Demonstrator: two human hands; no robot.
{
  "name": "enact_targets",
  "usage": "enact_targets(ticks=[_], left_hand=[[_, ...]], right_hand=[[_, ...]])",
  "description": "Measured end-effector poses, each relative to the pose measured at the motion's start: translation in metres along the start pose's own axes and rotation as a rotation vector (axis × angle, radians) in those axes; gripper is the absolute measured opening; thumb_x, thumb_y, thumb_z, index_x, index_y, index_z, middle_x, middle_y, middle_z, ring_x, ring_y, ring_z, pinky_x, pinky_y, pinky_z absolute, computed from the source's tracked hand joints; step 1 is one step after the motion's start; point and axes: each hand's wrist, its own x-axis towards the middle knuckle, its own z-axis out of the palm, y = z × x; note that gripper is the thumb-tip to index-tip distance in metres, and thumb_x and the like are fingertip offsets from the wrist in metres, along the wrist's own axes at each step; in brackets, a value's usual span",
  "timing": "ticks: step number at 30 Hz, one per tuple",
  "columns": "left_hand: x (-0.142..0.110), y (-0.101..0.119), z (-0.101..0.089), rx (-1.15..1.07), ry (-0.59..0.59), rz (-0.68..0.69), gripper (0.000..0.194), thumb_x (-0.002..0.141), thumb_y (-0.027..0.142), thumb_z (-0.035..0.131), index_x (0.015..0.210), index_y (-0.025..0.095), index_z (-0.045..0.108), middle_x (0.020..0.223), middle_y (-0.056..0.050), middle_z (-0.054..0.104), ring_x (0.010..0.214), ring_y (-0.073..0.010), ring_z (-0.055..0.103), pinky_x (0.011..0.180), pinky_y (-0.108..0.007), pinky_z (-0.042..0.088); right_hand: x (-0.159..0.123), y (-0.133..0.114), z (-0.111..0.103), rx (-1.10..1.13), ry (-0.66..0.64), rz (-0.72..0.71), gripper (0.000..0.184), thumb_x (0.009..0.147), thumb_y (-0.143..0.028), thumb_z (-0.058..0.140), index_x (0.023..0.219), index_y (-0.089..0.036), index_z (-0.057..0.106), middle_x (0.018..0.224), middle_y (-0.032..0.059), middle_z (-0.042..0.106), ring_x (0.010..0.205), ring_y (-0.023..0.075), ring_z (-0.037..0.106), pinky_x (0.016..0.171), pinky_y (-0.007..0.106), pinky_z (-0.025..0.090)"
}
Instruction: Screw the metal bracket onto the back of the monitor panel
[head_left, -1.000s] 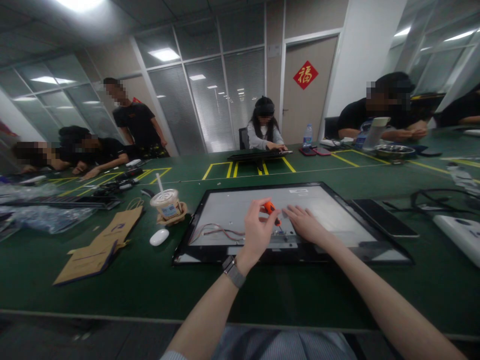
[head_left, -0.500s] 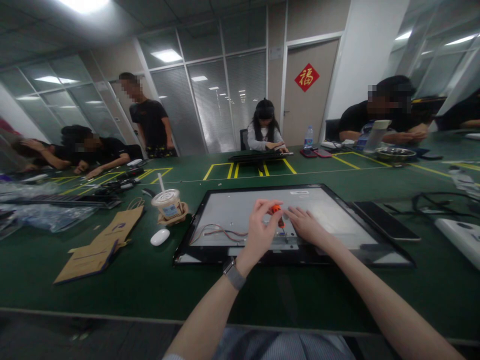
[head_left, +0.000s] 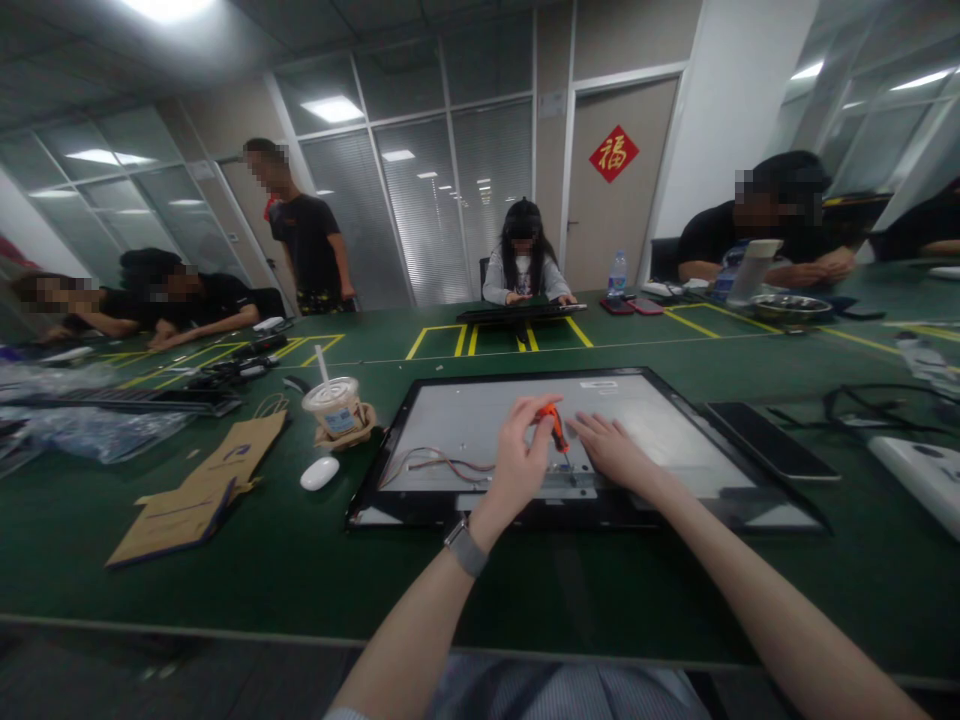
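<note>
My left hand [head_left: 523,445] is closed on the orange handle of a screwdriver [head_left: 556,432]. Its thin shaft slants down to a metal strip [head_left: 551,482] near the front edge of a flat display panel [head_left: 465,405]. The panel lies back side up, grey with a black frame. My right hand [head_left: 613,450] rests on the panel just right of the screwdriver, fingers stretched out and holding nothing. Several thin wires [head_left: 446,462] lie on the panel left of my left hand.
A drink cup [head_left: 332,402], a white mouse [head_left: 320,473] and a paper bag [head_left: 214,490] are on the left. A phone-like black slab [head_left: 772,440] and a white device [head_left: 919,480] lie on the right. Across the table a person [head_left: 525,265] sits at another panel.
The screwdriver handle now leans further left, and the fingers of my left hand have shifted around it. My right hand stays nearly in place. The standing person has moved slightly right.
</note>
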Motion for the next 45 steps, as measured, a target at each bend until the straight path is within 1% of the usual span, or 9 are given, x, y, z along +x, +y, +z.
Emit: enact_targets(ticks=[7,14,19,21,28,35,38,42,45], left_hand=[[0.000,0.002,0.000,-0.081,-0.032,-0.065,0.031,0.102,0.025,0.039,0.124,0.021,0.061,0.119,-0.009,0.066,0.113,-0.0205,0.063,0.101,-0.038,0.047],[0.001,-0.002,0.000,0.024,0.068,-0.010,0.018,0.089,0.030,0.066,0.103,0.021,0.072,0.094,-0.004,0.059,0.086,-0.0162,0.060,0.081,-0.030,0.052],[0.000,0.000,0.000,0.013,0.088,-0.015,0.031,0.102,0.029,0.041,0.115,0.021,0.067,0.108,-0.008,0.060,0.101,-0.0179,0.060,0.093,-0.034,0.048],[0.000,0.001,-0.001,-0.014,0.048,-0.007,0.032,0.102,0.028,0.040,0.121,0.021,0.065,0.111,-0.008,0.063,0.105,-0.0191,0.060,0.097,-0.036,0.046],[0.001,0.002,-0.002,0.090,0.111,0.000,0.019,0.090,0.034,0.066,0.102,0.022,0.073,0.087,-0.002,0.058,0.082,-0.0162,0.058,0.081,-0.031,0.050],[-0.001,0.009,-0.001,0.014,0.048,0.028,0.031,0.101,0.028,0.042,0.117,0.020,0.067,0.118,-0.009,0.065,0.113,-0.0206,0.060,0.101,-0.037,0.046],[0.000,0.007,-0.001,0.002,0.040,0.020,0.028,0.100,0.027,0.047,0.118,0.020,0.067,0.111,-0.008,0.069,0.105,-0.0200,0.063,0.097,-0.036,0.048],[0.000,0.004,-0.002,0.075,0.121,0.039,0.018,0.092,0.027,0.061,0.105,0.021,0.073,0.090,-0.004,0.063,0.086,-0.0170,0.062,0.084,-0.032,0.051],[0.001,0.004,-0.002,0.073,0.130,0.009,0.020,0.094,0.028,0.059,0.106,0.022,0.073,0.094,-0.004,0.060,0.087,-0.0161,0.061,0.084,-0.031,0.051]], right_hand=[[0.001,0.000,0.000,0.007,0.012,-0.003,0.053,0.099,-0.022,0.025,0.148,-0.021,0.045,0.153,0.0151,0.044,0.138,0.0328,0.044,0.107,0.058,0.038],[0.000,0.000,-0.002,0.017,-0.004,0.007,0.053,0.100,-0.022,0.024,0.148,-0.022,0.045,0.155,0.0140,0.043,0.139,0.0321,0.043,0.108,0.057,0.037],[-0.001,-0.001,-0.006,0.024,-0.011,0.019,0.052,0.100,-0.023,0.025,0.148,-0.021,0.045,0.155,0.0141,0.042,0.140,0.0321,0.042,0.110,0.056,0.036],[-0.001,-0.002,-0.006,0.023,-0.014,0.023,0.052,0.100,-0.023,0.027,0.149,-0.022,0.044,0.155,0.0136,0.042,0.140,0.0318,0.042,0.110,0.056,0.036],[-0.001,-0.001,-0.004,0.008,0.004,0.013,0.053,0.099,-0.022,0.027,0.148,-0.024,0.045,0.154,0.0126,0.044,0.139,0.0314,0.043,0.109,0.056,0.037],[0.000,0.000,-0.002,0.014,0.009,-0.003,0.053,0.098,-0.021,0.027,0.148,-0.022,0.046,0.153,0.0147,0.045,0.139,0.0323,0.043,0.108,0.058,0.037],[0.000,0.000,-0.001,0.020,0.008,0.002,0.053,0.098,-0.021,0.027,0.147,-0.022,0.046,0.153,0.0142,0.044,0.139,0.0320,0.042,0.108,0.058,0.037],[0.001,0.000,-0.001,0.018,0.005,-0.004,0.054,0.098,-0.020,0.026,0.148,-0.021,0.045,0.154,0.0150,0.043,0.139,0.0335,0.043,0.108,0.060,0.037],[-0.001,-0.001,-0.003,0.019,0.006,0.003,0.054,0.098,-0.020,0.026,0.148,-0.022,0.045,0.154,0.0142,0.043,0.139,0.0332,0.043,0.108,0.059,0.037]])
